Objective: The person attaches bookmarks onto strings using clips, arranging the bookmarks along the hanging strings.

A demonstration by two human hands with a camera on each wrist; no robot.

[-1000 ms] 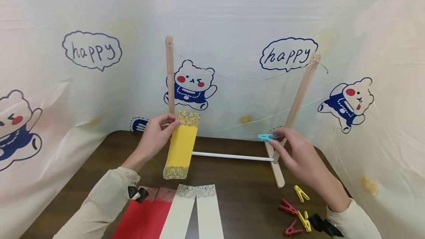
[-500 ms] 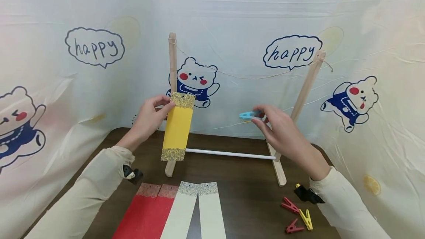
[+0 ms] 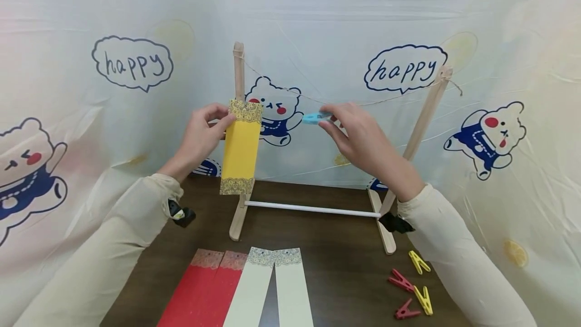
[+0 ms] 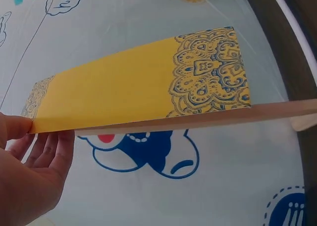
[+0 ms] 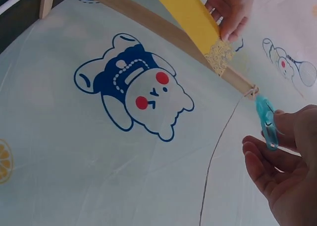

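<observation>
My left hand (image 3: pixel 204 127) pinches a yellow card strip (image 3: pixel 241 148) near its upper left edge, thumb in front and fingers behind. Dark lace-like patterns band both ends of the strip, which hangs upright in front of the frame's left wooden post (image 3: pixel 239 72). Between thumb and fingers, my right hand (image 3: pixel 358 132) pinches a light blue clothespin (image 3: pixel 316 118) pointing left. A thin string (image 3: pixel 376 102) sags between the two post tops, a little above the clothespin. In the right wrist view the blue clothespin (image 5: pixel 267 123) shows beside the string's tied end.
Two red strips (image 3: pixel 199 286) and two white strips (image 3: pixel 292 286) lie on the dark table (image 3: pixel 338 266). Several red and yellow clothespins (image 3: pixel 401 280) lie at the right. A white rod (image 3: pixel 313 209) joins the frame's feet; the right post (image 3: pixel 426 115) leans outward. A printed curtain hangs behind.
My left hand has raised the yellow card strip towards the string. My right hand has moved up and left from the right post with the blue clothespin.
</observation>
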